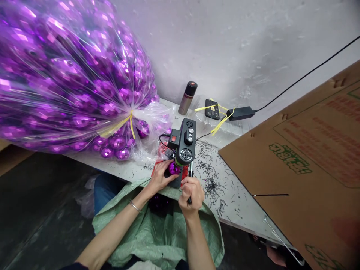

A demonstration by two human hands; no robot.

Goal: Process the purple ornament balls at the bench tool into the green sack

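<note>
My left hand is closed around the side of a shiny purple bauble, its fingers behind and thumb in front. The bauble sits directly under the head of a small black bench machine that looks like a drill press, with a red switch and knobs. My right hand is wrapped round the machine's lever handle, whose black end shows below the fist. Red parts of the base show beside the bauble. Where the bauble meets the machine head is partly hidden. Below my hands gapes a green woven sack.
A huge clear bag of purple baubles, tied in yellow, fills the left. Behind the machine stand a spray can, a phone-like black slab and a power adapter. Black scraps litter the table. A cardboard box leans in at right.
</note>
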